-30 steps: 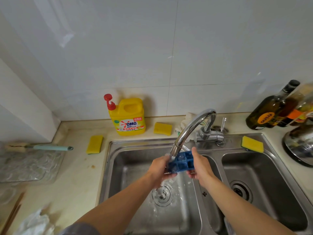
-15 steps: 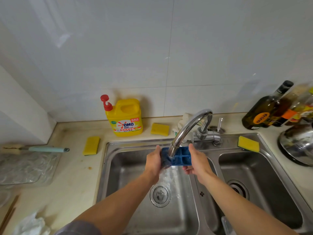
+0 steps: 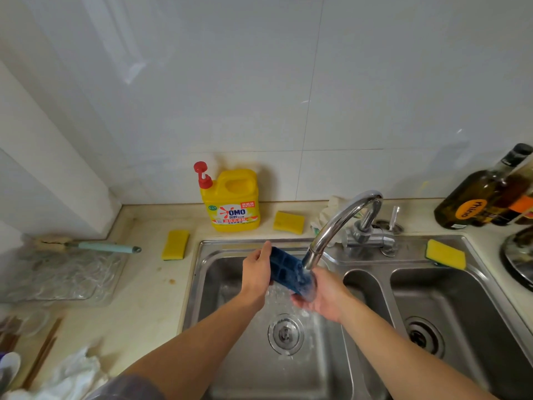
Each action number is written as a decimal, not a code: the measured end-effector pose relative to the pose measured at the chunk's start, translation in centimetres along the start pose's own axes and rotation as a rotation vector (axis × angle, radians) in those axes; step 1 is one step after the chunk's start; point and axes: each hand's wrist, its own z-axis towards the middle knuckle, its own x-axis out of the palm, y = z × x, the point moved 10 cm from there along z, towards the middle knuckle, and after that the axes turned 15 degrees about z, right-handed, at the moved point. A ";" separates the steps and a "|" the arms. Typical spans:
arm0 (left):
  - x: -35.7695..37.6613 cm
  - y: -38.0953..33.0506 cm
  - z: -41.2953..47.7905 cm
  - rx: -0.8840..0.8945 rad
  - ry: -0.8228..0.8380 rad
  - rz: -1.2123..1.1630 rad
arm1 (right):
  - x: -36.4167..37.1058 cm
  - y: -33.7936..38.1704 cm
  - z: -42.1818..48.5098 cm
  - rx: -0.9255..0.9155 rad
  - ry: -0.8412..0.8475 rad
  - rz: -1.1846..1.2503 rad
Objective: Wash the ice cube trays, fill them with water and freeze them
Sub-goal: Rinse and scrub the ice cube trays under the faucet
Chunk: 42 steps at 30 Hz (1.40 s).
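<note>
Washing looks only part done: the blue ice cube tray (image 3: 285,269) tilts under the running tap (image 3: 340,223) above the sink (image 3: 207,287), the left hand (image 3: 256,272) and right hand (image 3: 323,298) each with a closed grip on one end, while filling and freezing are not yet done.

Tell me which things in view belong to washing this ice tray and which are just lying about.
In use: blue plastic ice cube tray, held by left hand and right hand under the curved chrome tap, over the left steel sink basin.
Lying about, untouched: yellow OMO detergent jug, three yellow sponges, mint-handled brush, dark glass bottles.
</note>
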 end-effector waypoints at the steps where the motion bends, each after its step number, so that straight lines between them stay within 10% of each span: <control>1: 0.2 0.5 0.0 -0.023 0.013 0.014 | -0.2 0.2 0.0 -0.001 -0.012 -0.006; 17: 8.2 3.8 -2.2 -0.197 0.328 -0.032 | -7.8 5.8 -2.1 -0.270 -0.250 -0.336; 29: 1.0 0.7 0.0 -0.085 -0.031 -0.022 | -1.8 1.6 -1.1 -0.132 -0.043 -0.177; 36: 6.3 2.5 -2.0 -0.121 0.224 0.142 | -6.2 2.7 -1.9 -0.103 -0.160 -0.101; 42: 3.6 2.2 -1.6 -0.186 0.112 0.042 | -3.0 2.3 -2.6 -0.054 -0.038 -0.162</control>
